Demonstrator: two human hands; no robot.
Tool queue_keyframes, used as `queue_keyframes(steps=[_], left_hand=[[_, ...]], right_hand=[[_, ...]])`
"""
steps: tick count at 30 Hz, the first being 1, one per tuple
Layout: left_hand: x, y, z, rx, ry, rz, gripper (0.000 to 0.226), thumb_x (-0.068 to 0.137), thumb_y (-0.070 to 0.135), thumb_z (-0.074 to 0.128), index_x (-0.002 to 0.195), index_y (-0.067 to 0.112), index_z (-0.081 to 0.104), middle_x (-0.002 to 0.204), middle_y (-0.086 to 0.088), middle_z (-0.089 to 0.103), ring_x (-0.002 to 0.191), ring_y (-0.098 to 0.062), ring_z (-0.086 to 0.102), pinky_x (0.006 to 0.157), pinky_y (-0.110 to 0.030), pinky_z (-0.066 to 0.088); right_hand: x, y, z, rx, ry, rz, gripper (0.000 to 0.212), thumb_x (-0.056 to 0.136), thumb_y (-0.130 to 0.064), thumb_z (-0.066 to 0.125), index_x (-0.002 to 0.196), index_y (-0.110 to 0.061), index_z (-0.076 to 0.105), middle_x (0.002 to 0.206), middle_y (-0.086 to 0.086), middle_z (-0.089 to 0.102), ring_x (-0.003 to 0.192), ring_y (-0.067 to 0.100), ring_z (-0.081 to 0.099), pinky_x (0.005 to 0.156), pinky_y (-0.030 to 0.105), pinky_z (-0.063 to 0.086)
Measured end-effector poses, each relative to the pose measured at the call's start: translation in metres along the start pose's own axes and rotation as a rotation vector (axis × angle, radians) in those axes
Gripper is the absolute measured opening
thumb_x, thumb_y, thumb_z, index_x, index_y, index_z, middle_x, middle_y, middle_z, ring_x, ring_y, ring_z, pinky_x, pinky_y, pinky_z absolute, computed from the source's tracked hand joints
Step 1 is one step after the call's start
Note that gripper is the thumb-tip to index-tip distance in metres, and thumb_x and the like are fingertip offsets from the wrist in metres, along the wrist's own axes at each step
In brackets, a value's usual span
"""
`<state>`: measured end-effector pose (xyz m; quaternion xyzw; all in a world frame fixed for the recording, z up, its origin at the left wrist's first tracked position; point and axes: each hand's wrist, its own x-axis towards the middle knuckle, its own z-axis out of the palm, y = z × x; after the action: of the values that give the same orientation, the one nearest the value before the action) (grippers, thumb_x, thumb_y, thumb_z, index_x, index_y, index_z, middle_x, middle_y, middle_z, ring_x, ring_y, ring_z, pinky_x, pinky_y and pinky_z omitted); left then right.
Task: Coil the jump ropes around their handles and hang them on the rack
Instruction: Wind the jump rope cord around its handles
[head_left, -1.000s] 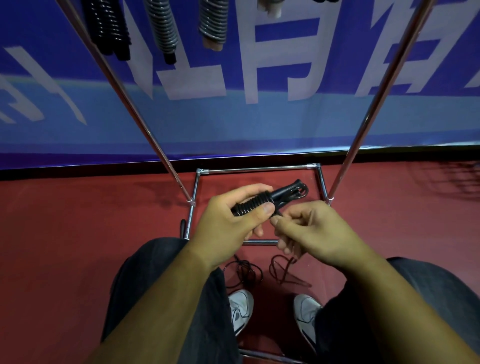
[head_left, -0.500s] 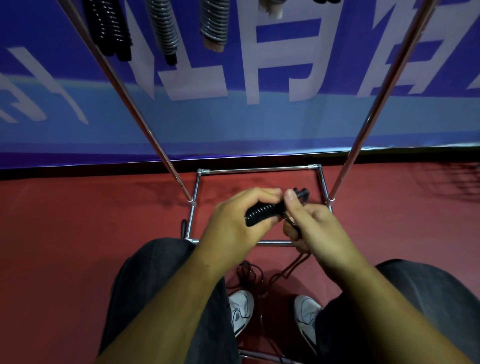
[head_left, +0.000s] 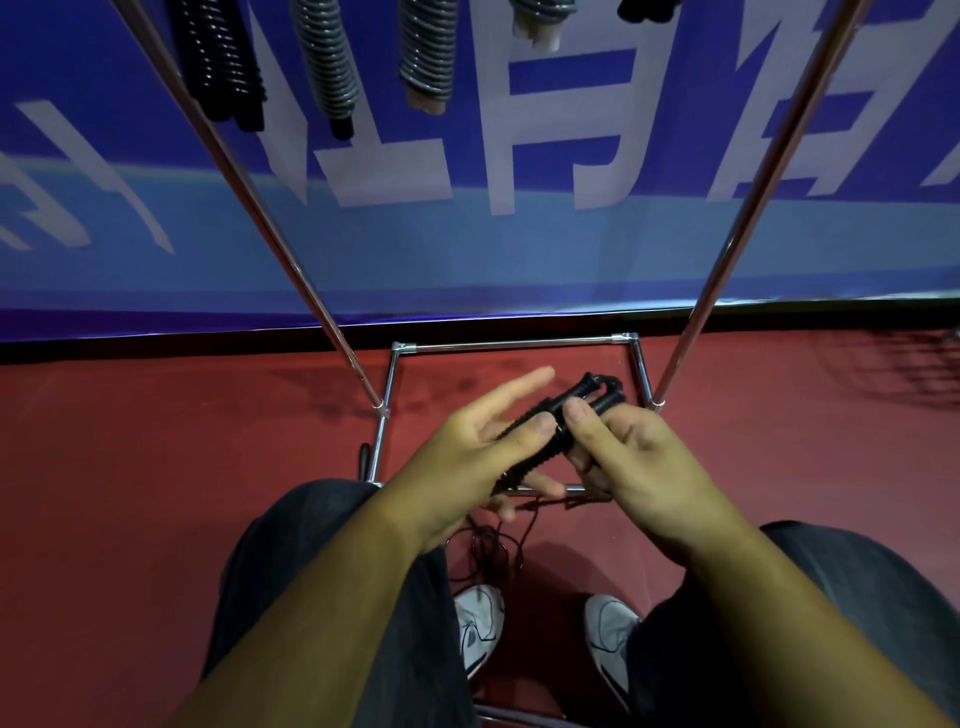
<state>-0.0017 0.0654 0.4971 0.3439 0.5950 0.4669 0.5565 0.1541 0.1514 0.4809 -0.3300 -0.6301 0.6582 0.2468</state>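
Note:
A pair of black jump rope handles (head_left: 569, 415), partly wrapped in black cord, lies slanted between my two hands above the rack's base. My left hand (head_left: 470, 460) supports the lower end, thumb pressed on the handles and index finger stretched out. My right hand (head_left: 641, 460) pinches the upper part with thumb and fingers. Loose black rope (head_left: 488, 548) hangs from the handles to the red floor between my knees. Several coiled ropes hang at the top of the rack, among them a black one (head_left: 223, 62) and a grey one (head_left: 330, 67).
The chrome rack has two slanting poles, left pole (head_left: 249, 192) and right pole (head_left: 748, 208), and a rectangular base frame (head_left: 511, 344) on the red floor. A blue banner (head_left: 467, 249) stands behind it. My white shoes (head_left: 478, 623) are below the hands.
The handles have tilted steeper and my left fingers have opened out. My right hand has shifted its pinch up the handles, and the hanging rope has moved.

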Motion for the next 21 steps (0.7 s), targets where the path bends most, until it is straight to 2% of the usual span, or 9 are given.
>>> queue_keyframes(steps=[2,5,7,9,11,14,16,18,21], left_hand=[[-0.002,0.001,0.001,0.045,-0.061,0.004,0.047,0.089,0.045,0.065,0.135,0.049,0.057,0.125,0.007,0.072,0.071,-0.025,0.075,0.037,-0.019,0.035],[-0.003,0.001,0.001,0.090,-0.019,0.070,0.035,0.087,0.040,0.068,0.120,0.051,0.066,0.105,0.000,0.077,0.054,-0.019,0.064,0.036,-0.019,0.031],[-0.002,0.001,-0.001,0.096,0.017,0.105,0.029,0.091,0.030,0.071,0.114,0.047,0.071,0.089,-0.003,0.075,0.049,-0.017,0.057,0.039,-0.019,0.035],[0.000,-0.001,-0.003,0.122,0.050,0.141,0.030,0.095,0.016,0.071,0.111,0.040,0.073,0.084,-0.010,0.073,0.049,-0.018,0.054,0.044,-0.017,0.040],[0.001,-0.002,-0.005,0.154,0.086,0.163,0.031,0.094,0.013,0.072,0.107,0.041,0.075,0.087,-0.020,0.072,0.049,-0.018,0.053,0.047,-0.016,0.042],[0.003,-0.001,-0.009,0.135,0.132,0.182,0.026,0.093,0.015,0.073,0.113,0.032,0.074,0.087,-0.018,0.073,0.048,-0.017,0.054,0.047,-0.019,0.042],[0.004,0.000,-0.012,0.081,0.151,0.176,0.027,0.091,0.018,0.074,0.116,0.028,0.073,0.082,-0.011,0.072,0.048,-0.016,0.053,0.046,-0.021,0.041],[0.002,0.003,-0.014,0.034,0.144,0.166,0.032,0.085,0.028,0.075,0.117,0.027,0.073,0.074,-0.006,0.066,0.048,-0.015,0.053,0.044,-0.020,0.039],[-0.001,0.003,-0.016,0.011,0.099,0.157,0.038,0.080,0.037,0.073,0.117,0.030,0.074,0.076,-0.008,0.063,0.050,-0.015,0.053,0.044,-0.019,0.038]], right_hand=[[-0.001,-0.003,-0.001,-0.007,-0.024,-0.020,0.043,0.093,-0.043,0.053,0.068,-0.009,0.054,0.051,-0.010,0.046,0.048,0.009,0.035,0.048,0.020,0.031],[-0.001,-0.004,-0.001,-0.012,-0.049,-0.019,0.042,0.096,-0.037,0.053,0.070,-0.004,0.059,0.048,-0.010,0.050,0.046,0.008,0.036,0.047,0.018,0.031],[0.000,-0.003,-0.001,-0.014,-0.037,-0.012,0.036,0.096,-0.035,0.057,0.068,-0.013,0.066,0.049,-0.007,0.054,0.043,0.008,0.037,0.045,0.019,0.031],[0.001,-0.002,-0.001,-0.052,0.018,-0.012,0.033,0.088,-0.043,0.063,0.061,-0.024,0.068,0.050,-0.002,0.057,0.042,0.009,0.038,0.044,0.021,0.032],[0.002,0.000,-0.003,-0.109,0.076,-0.006,0.037,0.083,-0.048,0.066,0.061,-0.018,0.065,0.047,-0.001,0.052,0.043,0.011,0.037,0.045,0.022,0.031],[0.006,0.005,-0.005,0.033,0.009,0.109,0.048,0.097,-0.048,0.053,0.075,-0.007,0.063,0.052,0.002,0.041,0.048,0.014,0.031,0.048,0.026,0.028],[0.006,0.006,-0.004,0.226,-0.095,0.214,0.046,0.104,-0.041,0.045,0.081,-0.005,0.062,0.054,0.006,0.046,0.047,0.016,0.035,0.052,0.029,0.035],[0.004,0.004,-0.003,0.352,-0.205,0.250,0.034,0.100,-0.033,0.050,0.083,-0.005,0.063,0.063,0.010,0.057,0.051,0.016,0.047,0.057,0.033,0.049],[0.001,0.001,-0.005,0.337,-0.288,0.247,0.022,0.091,-0.024,0.059,0.089,-0.003,0.065,0.080,0.015,0.070,0.067,0.016,0.064,0.075,0.039,0.063]])
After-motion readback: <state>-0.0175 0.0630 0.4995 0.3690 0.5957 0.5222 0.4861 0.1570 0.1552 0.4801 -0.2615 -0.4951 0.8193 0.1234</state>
